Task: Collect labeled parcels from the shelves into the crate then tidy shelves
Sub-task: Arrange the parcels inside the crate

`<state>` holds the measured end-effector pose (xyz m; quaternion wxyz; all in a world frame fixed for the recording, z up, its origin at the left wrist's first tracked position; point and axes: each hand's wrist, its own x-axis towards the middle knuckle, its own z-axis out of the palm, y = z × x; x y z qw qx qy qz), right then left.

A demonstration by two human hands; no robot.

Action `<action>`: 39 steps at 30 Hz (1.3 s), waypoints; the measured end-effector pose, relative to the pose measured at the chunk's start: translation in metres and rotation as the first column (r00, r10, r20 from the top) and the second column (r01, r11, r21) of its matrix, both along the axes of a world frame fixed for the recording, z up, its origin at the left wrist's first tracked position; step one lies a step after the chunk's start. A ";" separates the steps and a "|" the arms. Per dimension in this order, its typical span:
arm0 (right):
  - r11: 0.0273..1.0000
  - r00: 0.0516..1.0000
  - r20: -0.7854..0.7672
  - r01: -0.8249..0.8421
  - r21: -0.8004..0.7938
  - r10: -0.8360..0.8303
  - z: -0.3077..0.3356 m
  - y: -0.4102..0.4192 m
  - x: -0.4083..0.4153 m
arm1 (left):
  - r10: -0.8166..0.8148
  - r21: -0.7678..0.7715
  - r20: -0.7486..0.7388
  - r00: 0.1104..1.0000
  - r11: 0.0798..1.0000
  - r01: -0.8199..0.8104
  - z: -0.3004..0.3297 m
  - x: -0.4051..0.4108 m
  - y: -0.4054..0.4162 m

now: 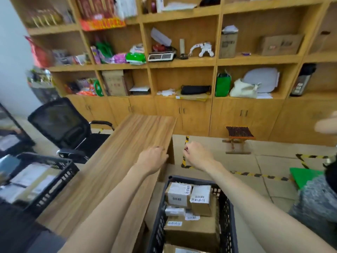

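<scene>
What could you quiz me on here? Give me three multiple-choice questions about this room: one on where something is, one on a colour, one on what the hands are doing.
1. Where is the crate with the labeled parcels?
A. On the floor beside the table
B. On a top shelf
C. On the office chair

2. What colour is the bag standing on the lowest open shelf, next to the white cloth bag?
A. Blue
B. Green
C. Yellow

3. What are the two hands holding?
A. A parcel each
B. One box between them
C. Nothing

Answers:
1. A: the crate sits low, right of the table, under the forearms.
2. B: the bag is bright green.
3. C: the left hand and right hand have loosely curled fingers with no object in them; the left hand is at the table's edge.
</scene>
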<state>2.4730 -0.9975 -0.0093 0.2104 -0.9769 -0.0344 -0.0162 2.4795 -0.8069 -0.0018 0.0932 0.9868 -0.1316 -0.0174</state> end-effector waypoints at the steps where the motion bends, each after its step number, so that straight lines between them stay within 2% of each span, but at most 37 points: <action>1: 0.999 0.999 0.019 -0.051 0.000 0.051 0.010 0.006 0.001 | 0.019 0.021 0.042 0.999 1.000 -0.020 0.012 -0.007 0.006; 6: 0.943 0.940 0.103 -0.314 -0.112 0.325 0.024 0.061 -0.015 | 0.193 0.068 0.118 0.974 0.977 -0.202 0.033 -0.071 0.052; 11: 0.855 0.833 0.193 -0.504 -0.120 0.518 0.013 0.139 -0.062 | 0.413 0.156 0.142 0.900 0.888 -0.432 0.032 -0.160 0.123; 14: 0.765 0.724 0.257 -0.631 -0.130 0.641 0.018 0.193 -0.102 | 0.547 0.181 0.157 0.822 0.802 -0.569 0.043 -0.222 0.164; 16: 0.689 0.623 0.307 -0.698 -0.197 0.719 0.027 0.230 -0.128 | 0.633 0.136 0.179 0.753 0.742 -0.657 0.052 -0.264 0.189; 19: 0.574 0.505 0.292 -0.781 -0.244 0.812 0.040 0.283 -0.174 | 0.742 0.049 0.183 0.644 0.648 -0.760 0.060 -0.330 0.223; 25: 0.361 0.308 0.229 -0.900 -0.244 0.923 0.051 0.367 -0.289 | 0.892 0.025 0.166 0.420 0.422 -0.906 0.068 -0.484 0.268; 30: 0.207 0.160 0.211 -0.952 -0.224 0.964 0.065 0.418 -0.392 | 0.951 0.042 0.201 0.236 0.232 -0.972 0.077 -0.606 0.291; 35: 0.092 0.048 0.219 -0.977 -0.195 0.975 0.065 0.451 -0.485 | 0.958 0.077 0.253 0.134 0.118 -0.990 0.071 -0.706 0.308; 39: 0.079 0.046 0.192 -0.983 -0.167 0.980 0.044 0.465 -0.540 | 0.967 0.079 0.230 0.112 0.096 -0.992 0.054 -0.761 0.317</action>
